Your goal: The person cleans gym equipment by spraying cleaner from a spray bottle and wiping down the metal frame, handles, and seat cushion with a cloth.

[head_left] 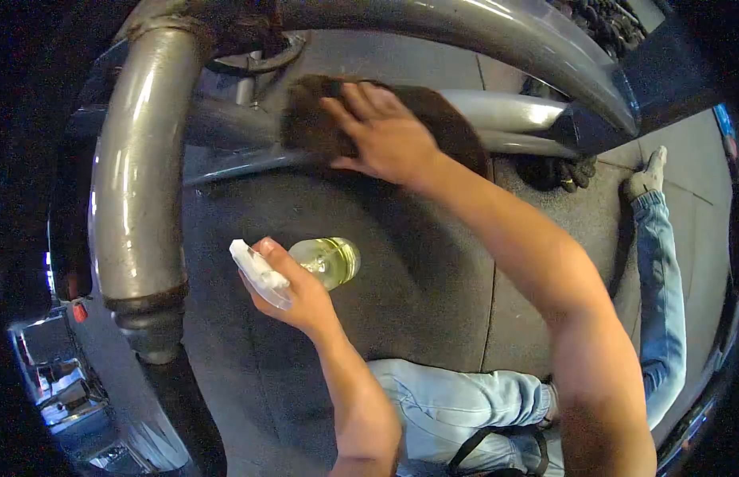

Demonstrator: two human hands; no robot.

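Observation:
A spray bottle with a white trigger head and a clear body of yellowish liquid is in my left hand, whose fingers wrap round its neck. Higher up, my right hand lies with its fingers spread on a dark brown cloth. That cloth is draped over a metal tube of the frame, beneath the large curved silver tube. The underside of the cloth and the part of the tube below it are hidden.
A thick silver post with a dark lower end stands at the left. More horizontal tubes run behind the cloth to a dark upright at the right. My jeans-clad legs rest on the grey tiled floor.

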